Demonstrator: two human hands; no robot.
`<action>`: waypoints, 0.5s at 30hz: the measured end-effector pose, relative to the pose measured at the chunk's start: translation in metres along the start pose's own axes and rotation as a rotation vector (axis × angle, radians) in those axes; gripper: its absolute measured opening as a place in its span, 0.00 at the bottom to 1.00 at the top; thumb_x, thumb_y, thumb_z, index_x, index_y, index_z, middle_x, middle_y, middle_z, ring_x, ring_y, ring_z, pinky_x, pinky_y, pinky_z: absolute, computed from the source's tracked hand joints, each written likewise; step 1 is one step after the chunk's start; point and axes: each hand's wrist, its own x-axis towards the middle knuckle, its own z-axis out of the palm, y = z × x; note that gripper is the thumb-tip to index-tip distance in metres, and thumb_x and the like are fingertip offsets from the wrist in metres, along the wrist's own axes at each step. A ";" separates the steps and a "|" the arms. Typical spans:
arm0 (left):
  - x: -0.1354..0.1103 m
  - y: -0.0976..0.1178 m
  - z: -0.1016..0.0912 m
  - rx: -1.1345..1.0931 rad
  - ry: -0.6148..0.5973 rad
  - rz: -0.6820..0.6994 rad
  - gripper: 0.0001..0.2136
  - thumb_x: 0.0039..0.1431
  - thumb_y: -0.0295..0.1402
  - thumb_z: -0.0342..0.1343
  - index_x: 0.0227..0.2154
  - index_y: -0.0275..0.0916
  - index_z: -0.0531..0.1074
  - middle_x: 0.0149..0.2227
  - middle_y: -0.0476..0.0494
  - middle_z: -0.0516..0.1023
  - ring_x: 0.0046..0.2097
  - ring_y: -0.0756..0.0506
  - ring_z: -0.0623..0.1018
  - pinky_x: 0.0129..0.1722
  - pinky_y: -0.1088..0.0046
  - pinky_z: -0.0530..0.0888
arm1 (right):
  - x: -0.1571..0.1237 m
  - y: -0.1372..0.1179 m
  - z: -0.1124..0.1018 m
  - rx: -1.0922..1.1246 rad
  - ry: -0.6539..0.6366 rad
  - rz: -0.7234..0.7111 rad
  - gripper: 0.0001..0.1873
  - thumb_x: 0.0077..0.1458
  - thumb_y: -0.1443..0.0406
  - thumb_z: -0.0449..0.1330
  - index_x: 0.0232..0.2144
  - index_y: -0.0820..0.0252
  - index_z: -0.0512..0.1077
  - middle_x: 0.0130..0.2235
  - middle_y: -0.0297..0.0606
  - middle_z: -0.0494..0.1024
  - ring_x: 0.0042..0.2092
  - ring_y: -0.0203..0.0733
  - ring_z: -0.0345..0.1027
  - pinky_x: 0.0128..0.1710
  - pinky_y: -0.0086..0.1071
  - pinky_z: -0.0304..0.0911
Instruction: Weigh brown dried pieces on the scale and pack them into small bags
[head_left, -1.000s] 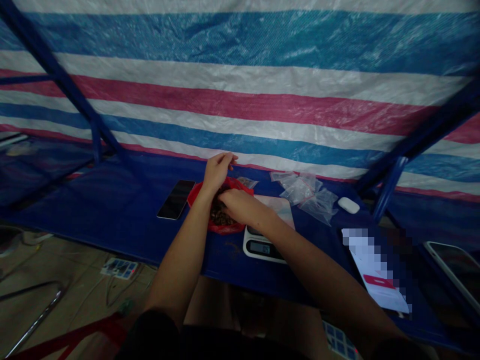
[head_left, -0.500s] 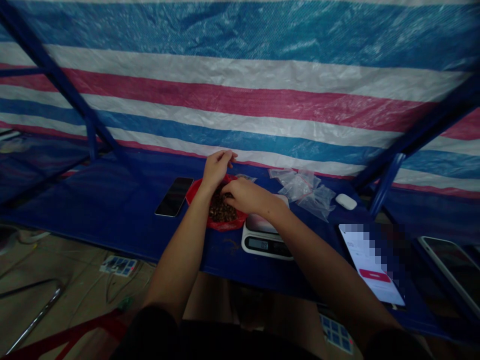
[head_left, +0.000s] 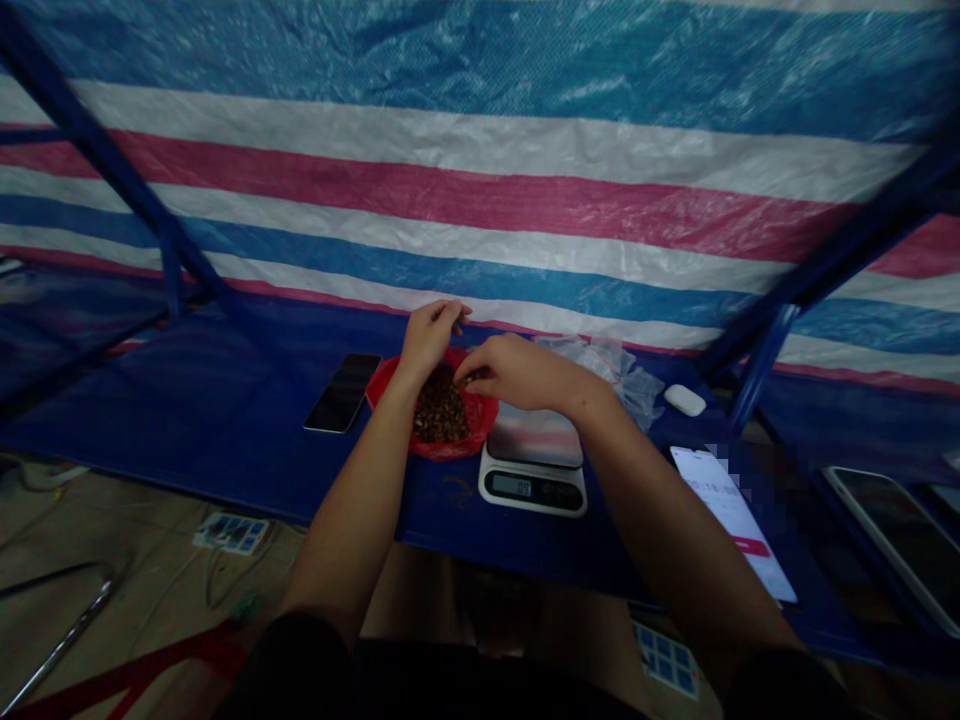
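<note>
Blue tabletop carried an open red plastic bag heaped with brown granular pieces. Right hand pinched at the bag's mouth, possibly on pieces; left hand curled above it, gripping nothing visible. Digital scale stood just beside; phone left, clear plastic bags beyond.
</note>
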 end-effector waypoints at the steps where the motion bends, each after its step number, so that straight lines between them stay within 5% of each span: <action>1: -0.001 0.000 0.000 -0.001 -0.004 0.007 0.12 0.67 0.36 0.56 0.34 0.37 0.83 0.32 0.44 0.82 0.32 0.49 0.76 0.34 0.74 0.72 | -0.007 0.001 -0.010 0.008 -0.003 0.027 0.16 0.61 0.74 0.62 0.45 0.60 0.87 0.47 0.43 0.89 0.45 0.44 0.81 0.47 0.32 0.67; 7: -0.001 -0.002 0.000 0.016 -0.002 0.002 0.13 0.68 0.38 0.56 0.35 0.38 0.83 0.33 0.43 0.83 0.33 0.48 0.76 0.33 0.74 0.71 | -0.047 0.010 -0.053 0.026 -0.110 0.272 0.15 0.61 0.68 0.63 0.46 0.58 0.87 0.44 0.39 0.89 0.40 0.44 0.80 0.41 0.33 0.69; 15: -0.002 0.001 0.001 0.005 0.012 0.006 0.12 0.69 0.37 0.56 0.33 0.39 0.83 0.33 0.44 0.83 0.31 0.50 0.76 0.32 0.75 0.70 | -0.053 0.012 -0.052 -0.094 -0.228 0.479 0.15 0.57 0.71 0.65 0.43 0.57 0.88 0.43 0.40 0.90 0.40 0.46 0.81 0.40 0.34 0.70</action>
